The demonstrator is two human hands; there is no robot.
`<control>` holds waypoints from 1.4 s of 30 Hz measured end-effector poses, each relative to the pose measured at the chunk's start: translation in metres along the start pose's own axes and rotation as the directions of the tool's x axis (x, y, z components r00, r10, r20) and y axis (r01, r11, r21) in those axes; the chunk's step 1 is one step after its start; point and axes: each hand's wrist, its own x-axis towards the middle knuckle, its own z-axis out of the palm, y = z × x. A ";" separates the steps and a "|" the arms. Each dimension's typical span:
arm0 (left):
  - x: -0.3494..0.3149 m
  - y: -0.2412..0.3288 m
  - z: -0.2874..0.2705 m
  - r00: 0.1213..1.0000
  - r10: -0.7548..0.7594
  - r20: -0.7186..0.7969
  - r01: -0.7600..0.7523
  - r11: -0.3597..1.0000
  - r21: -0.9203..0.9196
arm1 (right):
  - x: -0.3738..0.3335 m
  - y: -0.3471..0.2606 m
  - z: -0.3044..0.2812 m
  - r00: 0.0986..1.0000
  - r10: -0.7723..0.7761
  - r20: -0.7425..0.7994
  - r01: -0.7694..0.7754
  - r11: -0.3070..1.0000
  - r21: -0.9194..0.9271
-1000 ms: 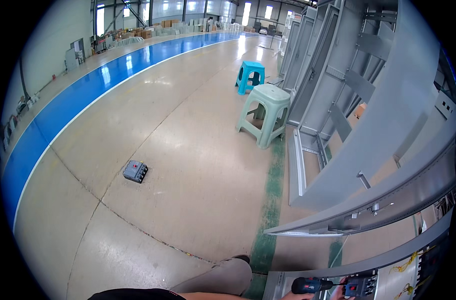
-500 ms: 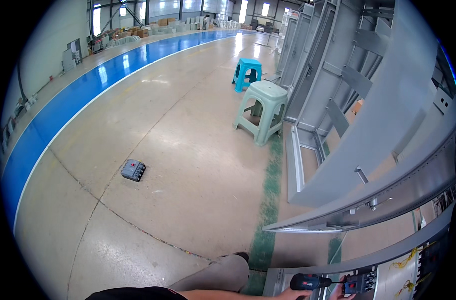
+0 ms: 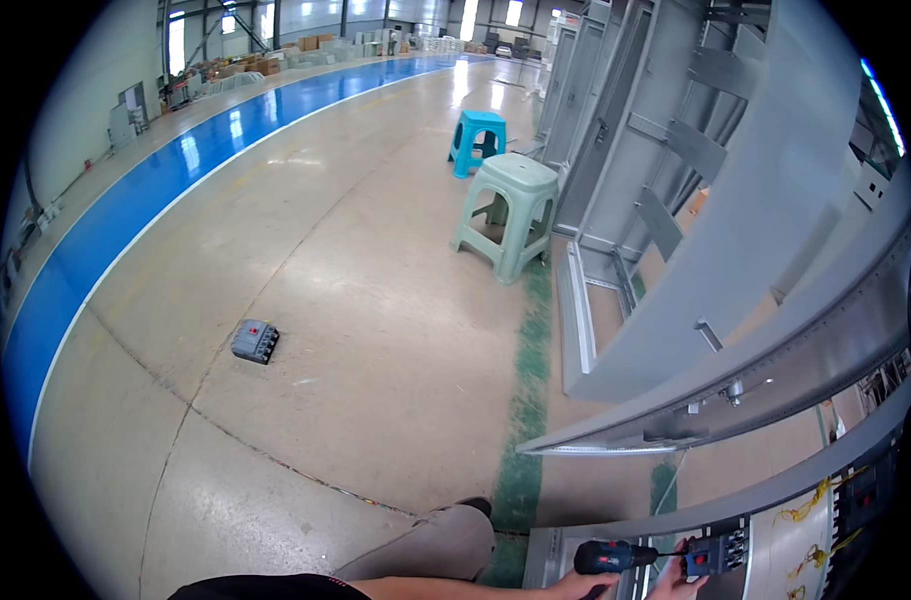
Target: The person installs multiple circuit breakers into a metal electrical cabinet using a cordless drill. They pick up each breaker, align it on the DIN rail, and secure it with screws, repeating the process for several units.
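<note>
At the lower right, my left hand is closed round a dark power drill. The forearm behind it comes in along the lower edge, and the drill's long thin bit points right, toward a dark circuit breaker. My right hand grips the breaker's near left side, with fingers near the bit's tip. Part of that hand is cut off by the lower edge. The breaker sits at a grey metal frame; whether the bit touches a screw is too small to tell.
Another circuit breaker lies on the floor at left. A pale green stool and a blue stool stand ahead, beside tall grey cabinets. Yellow wires hang at the lower right. My knee is near the frame.
The view has turned a little, so the stools and floor breaker appear slightly farther left. Drill and hands stay at the breaker, and more of my right hand shows.
</note>
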 end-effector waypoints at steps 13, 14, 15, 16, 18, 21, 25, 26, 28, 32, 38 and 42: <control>0.000 0.016 -0.001 0.996 -0.071 0.047 0.077 0.987 -0.142 | -0.017 0.027 0.023 0.997 0.044 0.062 -0.041 0.998 -0.050; -0.002 0.018 -0.001 0.997 -0.054 0.051 0.060 0.989 -0.138 | -0.020 0.028 0.025 0.996 0.051 0.070 -0.047 0.997 -0.066; -0.002 0.016 0.001 0.996 -0.060 0.060 0.068 0.987 -0.142 | -0.023 0.027 0.028 0.993 0.054 0.109 -0.045 0.996 -0.081; -0.003 0.016 0.001 0.996 -0.063 0.066 0.072 0.987 -0.144 | -0.024 0.026 0.029 0.993 0.051 0.102 -0.045 0.997 -0.062; -0.002 0.016 0.001 0.995 -0.061 0.073 0.071 0.988 -0.138 | -0.026 0.026 0.030 0.995 0.052 0.090 -0.050 0.998 -0.024; -0.003 0.016 0.001 0.996 -0.056 0.065 0.064 0.990 -0.129 | -0.030 0.030 0.034 0.993 0.072 0.096 -0.070 0.997 -0.022; -0.001 0.012 0.001 0.997 -0.048 0.066 0.057 0.989 -0.138 | -0.030 0.031 0.036 0.993 0.077 0.094 -0.078 0.997 0.004; 0.000 0.010 0.001 0.997 -0.039 0.070 0.048 0.990 -0.136 | -0.030 0.031 0.035 0.992 0.078 0.100 -0.078 0.997 -0.003; 0.002 0.007 0.001 0.997 -0.034 0.075 0.044 0.989 -0.139 | -0.030 0.031 0.035 0.990 0.080 0.114 -0.078 0.997 -0.019; 0.002 0.004 0.004 0.995 -0.059 0.077 0.070 0.985 -0.160 | -0.027 0.029 0.034 0.992 0.070 0.100 -0.068 0.997 -0.026; 0.004 0.001 0.000 0.995 -0.057 0.077 0.068 0.987 -0.147 | -0.029 0.029 0.031 0.987 0.115 0.111 -0.118 0.993 0.025; 0.001 0.005 -0.003 0.993 0.058 0.106 -0.064 0.997 0.052 | -0.045 0.030 0.016 0.975 0.181 0.130 -0.167 0.979 -0.113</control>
